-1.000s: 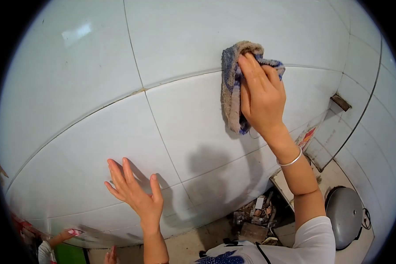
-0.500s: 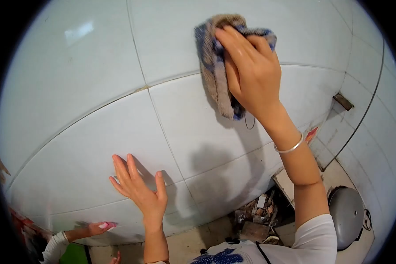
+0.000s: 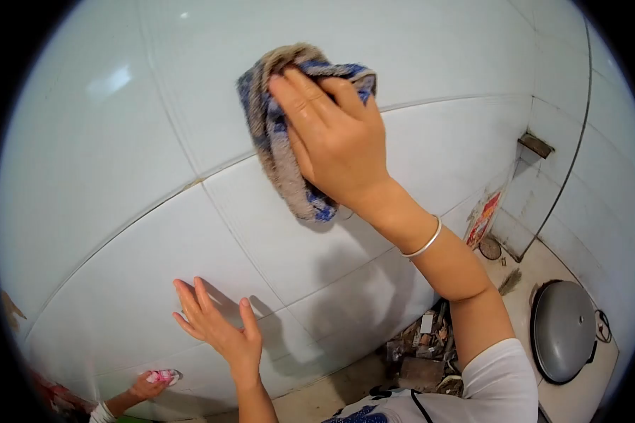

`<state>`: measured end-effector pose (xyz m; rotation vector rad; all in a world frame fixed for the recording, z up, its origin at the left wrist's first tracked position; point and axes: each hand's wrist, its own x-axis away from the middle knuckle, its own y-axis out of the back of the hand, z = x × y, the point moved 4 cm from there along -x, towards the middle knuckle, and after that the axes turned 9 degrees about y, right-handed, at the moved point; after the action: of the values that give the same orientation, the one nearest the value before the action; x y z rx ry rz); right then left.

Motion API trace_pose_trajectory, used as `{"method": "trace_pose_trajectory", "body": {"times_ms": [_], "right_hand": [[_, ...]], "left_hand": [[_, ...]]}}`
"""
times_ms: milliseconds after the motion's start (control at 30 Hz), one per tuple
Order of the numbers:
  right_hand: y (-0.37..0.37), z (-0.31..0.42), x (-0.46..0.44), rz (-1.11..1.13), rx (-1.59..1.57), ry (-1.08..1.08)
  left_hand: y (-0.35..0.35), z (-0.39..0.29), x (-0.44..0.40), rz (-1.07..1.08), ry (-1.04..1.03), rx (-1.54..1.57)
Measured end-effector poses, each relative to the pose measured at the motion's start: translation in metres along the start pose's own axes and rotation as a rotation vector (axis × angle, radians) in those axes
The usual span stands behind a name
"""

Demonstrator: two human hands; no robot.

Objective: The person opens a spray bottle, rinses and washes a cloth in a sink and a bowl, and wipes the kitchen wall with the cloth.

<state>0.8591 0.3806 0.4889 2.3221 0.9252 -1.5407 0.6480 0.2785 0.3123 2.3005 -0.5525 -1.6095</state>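
My right hand [image 3: 339, 134] is closed on a brown and blue cloth [image 3: 286, 166], pressing it against the white tiled wall [image 3: 317, 264]. The cloth lies bunched across a horizontal tile seam, its lower end hanging below my fingers. A bangle [image 3: 426, 238] circles my right wrist. Lower and to the left, my left hand [image 3: 222, 331] has its fingers spread, close to the tiles and holding nothing. Whether its fingertips touch the wall I cannot tell.
At lower left, another person's hand [image 3: 146, 386] holds a pink and white cloth [image 3: 164, 377] at the wall. A grey round lid [image 3: 563, 331] lies at right. Debris [image 3: 423, 352] fills a gap below the wall. A small ledge [image 3: 536, 145] juts from the right-hand wall.
My right hand and the cloth have moved left across the tiles. The view has shifted somewhat. My left hand stays spread, and the other person's hand appears slightly lower.
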Motion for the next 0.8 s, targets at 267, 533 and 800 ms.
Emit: {"method": "trace_pose_trajectory", "body": {"times_ms": [267,533,800], "right_hand": [[0.030,-0.165,0.078,-0.054,0.348,-0.295],[-0.002,-0.103,0.068,-0.090,0.270,-0.092],[0.010,-0.009,0.013,0.002,-0.059,0.247]], "left_hand": [[0.011,-0.001,0.000,0.062,0.032,-0.055],[0.008,0.015,0.014,0.055,0.028,-0.013],[-0.002,-0.015,0.048,0.051,0.048,0.110]]}}
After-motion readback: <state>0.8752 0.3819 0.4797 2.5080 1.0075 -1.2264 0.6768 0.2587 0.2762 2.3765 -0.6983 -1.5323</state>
